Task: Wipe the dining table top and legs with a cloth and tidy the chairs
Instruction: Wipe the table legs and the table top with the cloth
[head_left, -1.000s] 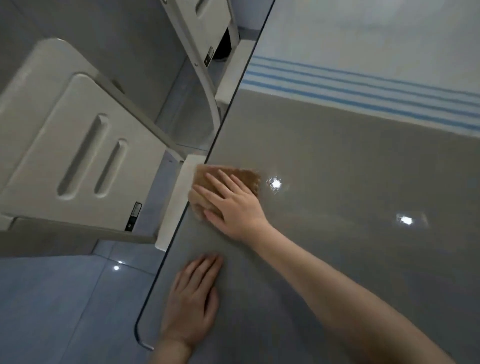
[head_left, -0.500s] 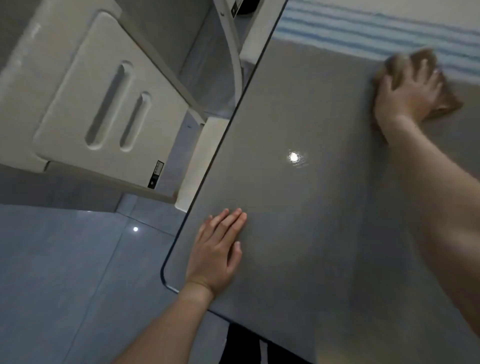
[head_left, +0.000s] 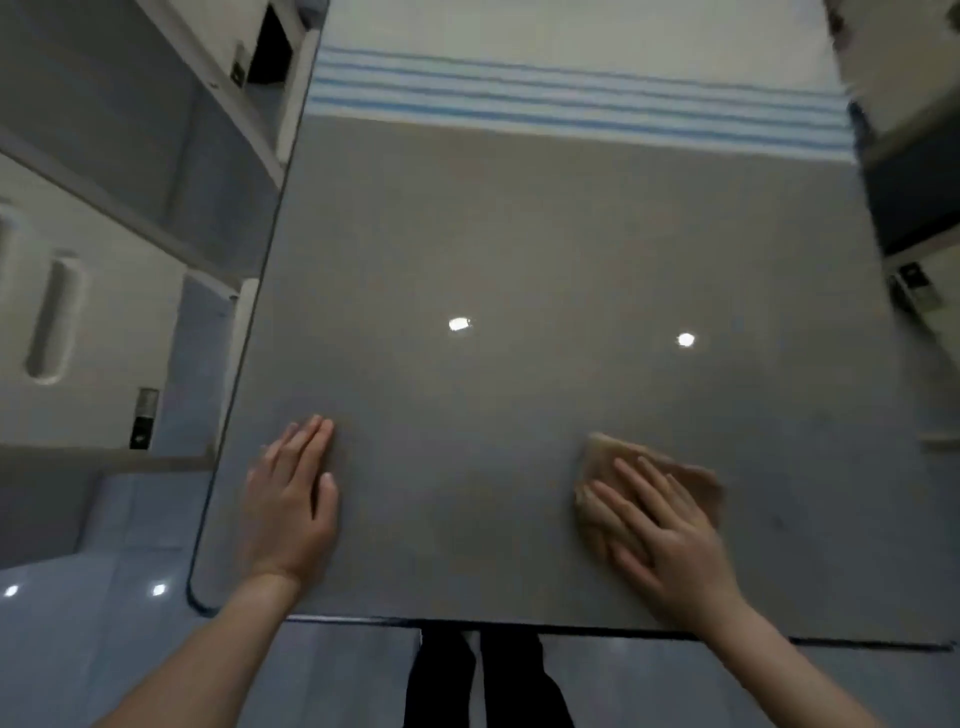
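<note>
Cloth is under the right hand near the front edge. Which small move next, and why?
Probably slide the cloth left along the front edge toward the left hand. The right hand presses it flat at the table's near right, the left hand rests flat near the left corner, and the strip between them looks within reach.

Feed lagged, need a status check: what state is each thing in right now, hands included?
Grey glossy table top: reflecting two lights.
Brown folded cloth: flat on the table top, under the right hand.
Right hand: fingers straight, pressing the cloth.
Left hand: flat on the table top, holding nothing.
White plastic chair: standing by the table's left edge.
</note>
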